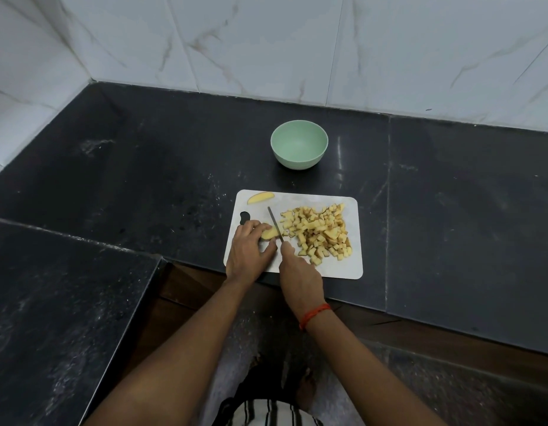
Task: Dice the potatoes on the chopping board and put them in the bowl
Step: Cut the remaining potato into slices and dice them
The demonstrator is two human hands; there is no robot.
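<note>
Handle of knife (275,223) hidden in right hand (299,272), potato piece (270,232) partly under left hand (249,253)

The bench (143,167) is a dark polished stone slab, marked with pale scuffs and specks. A straight joint (388,195) divides the slab right of centre. A second dark stone section (51,302) stands at the near left. The rear wall (266,41) and the left wall (27,72) carry large white marble-pattern tiles with grey-brown veining and thin grout lines. A brown wood panel (420,339) sits below the bench front edge. The floor (451,401) is grey speckled stone. Soft light glints off the slab.
</note>
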